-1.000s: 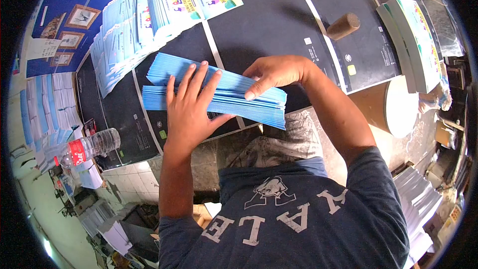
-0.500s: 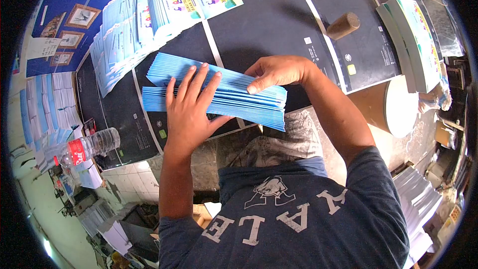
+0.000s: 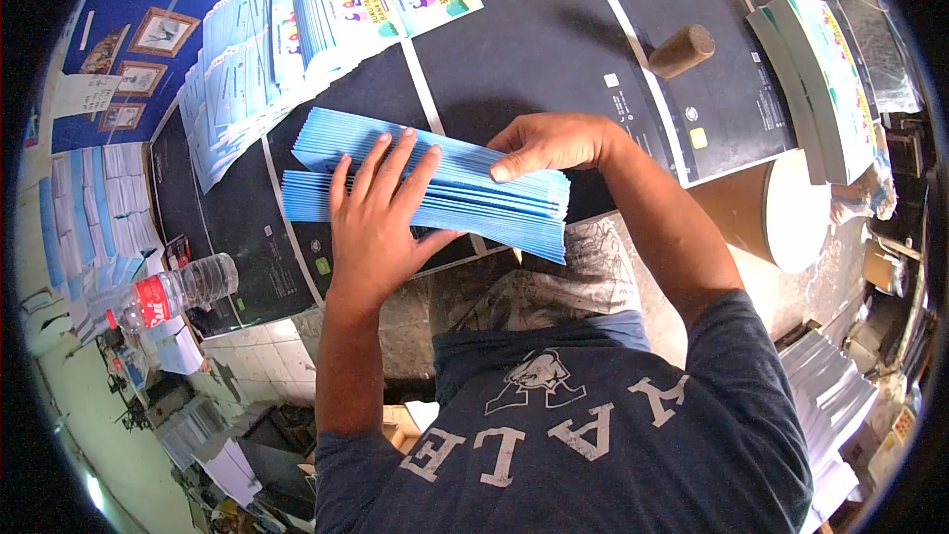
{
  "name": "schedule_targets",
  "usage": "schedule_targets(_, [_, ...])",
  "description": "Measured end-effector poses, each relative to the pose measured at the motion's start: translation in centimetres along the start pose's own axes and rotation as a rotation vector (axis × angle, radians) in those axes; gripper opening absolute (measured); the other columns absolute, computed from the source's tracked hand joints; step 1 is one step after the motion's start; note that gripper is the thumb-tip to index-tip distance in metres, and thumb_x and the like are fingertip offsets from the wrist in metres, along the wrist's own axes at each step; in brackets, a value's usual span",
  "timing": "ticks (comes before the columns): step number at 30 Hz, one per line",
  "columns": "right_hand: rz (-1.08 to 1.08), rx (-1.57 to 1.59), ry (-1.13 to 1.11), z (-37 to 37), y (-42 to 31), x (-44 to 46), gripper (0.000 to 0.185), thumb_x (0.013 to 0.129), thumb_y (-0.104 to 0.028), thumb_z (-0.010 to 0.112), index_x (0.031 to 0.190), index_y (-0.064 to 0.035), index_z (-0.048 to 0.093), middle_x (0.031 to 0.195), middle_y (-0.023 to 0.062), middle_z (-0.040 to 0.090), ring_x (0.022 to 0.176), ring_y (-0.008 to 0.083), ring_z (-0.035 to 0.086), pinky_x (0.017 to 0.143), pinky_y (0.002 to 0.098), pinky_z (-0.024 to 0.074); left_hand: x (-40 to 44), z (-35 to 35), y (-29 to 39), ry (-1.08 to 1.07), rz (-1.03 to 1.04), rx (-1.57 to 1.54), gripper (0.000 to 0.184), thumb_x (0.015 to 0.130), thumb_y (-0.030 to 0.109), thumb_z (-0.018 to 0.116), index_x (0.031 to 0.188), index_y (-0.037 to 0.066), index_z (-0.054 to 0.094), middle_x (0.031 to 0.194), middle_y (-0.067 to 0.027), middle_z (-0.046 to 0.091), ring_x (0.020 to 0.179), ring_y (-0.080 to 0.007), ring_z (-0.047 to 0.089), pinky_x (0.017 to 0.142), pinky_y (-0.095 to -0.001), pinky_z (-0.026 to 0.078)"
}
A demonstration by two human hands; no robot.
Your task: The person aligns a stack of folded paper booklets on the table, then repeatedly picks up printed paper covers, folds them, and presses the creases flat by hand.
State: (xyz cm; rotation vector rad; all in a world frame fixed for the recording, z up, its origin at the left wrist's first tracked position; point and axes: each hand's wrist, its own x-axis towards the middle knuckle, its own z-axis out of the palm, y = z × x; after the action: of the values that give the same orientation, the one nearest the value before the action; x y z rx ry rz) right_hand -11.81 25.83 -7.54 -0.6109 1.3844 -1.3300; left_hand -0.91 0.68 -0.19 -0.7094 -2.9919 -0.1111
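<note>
A fanned stack of blue booklets [image 3: 494,208] lies across the near edge of the black-topped table, split into two bundles with their edges facing up. My left hand [image 3: 381,198] rests flat over the left half, fingers spread across both bundles and thumb at the near side. At the far right end, my right hand [image 3: 554,146] grips the far bundle, thumb on top and the other fingers curled behind it, partly hidden. Beyond my hands, overlapping rows of printed booklets [image 3: 346,10] with yellow, white and blue covers spread over the table.
A short wooden cylinder [image 3: 682,50] stands on the black tabletop [image 3: 524,30], right of centre. Thick booklet stacks [image 3: 816,89] sit at the right end. At the left edge is a plastic bottle [image 3: 173,292] with a red label. Paper piles [image 3: 825,396] stand at lower right.
</note>
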Motion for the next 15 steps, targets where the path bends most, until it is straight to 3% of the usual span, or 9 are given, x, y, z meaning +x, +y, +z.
schedule_targets(15, [0.026, -0.012, 0.018, -0.07, -0.32, -0.01, 0.079, 0.083, -0.064, 0.072, 0.121, 0.0047, 0.068, 0.106, 0.012, 0.073, 0.095, 0.0171, 0.067, 0.087, 0.0322, 0.0533, -0.17, -0.03, 0.18, 0.028, 0.007, 0.019, 0.084, 0.074, 0.061, 0.074, 0.141, 0.014, 0.056, 0.153, -0.0093, 0.047, 0.141, -0.0306, 0.042, 0.116, -0.054, 0.024])
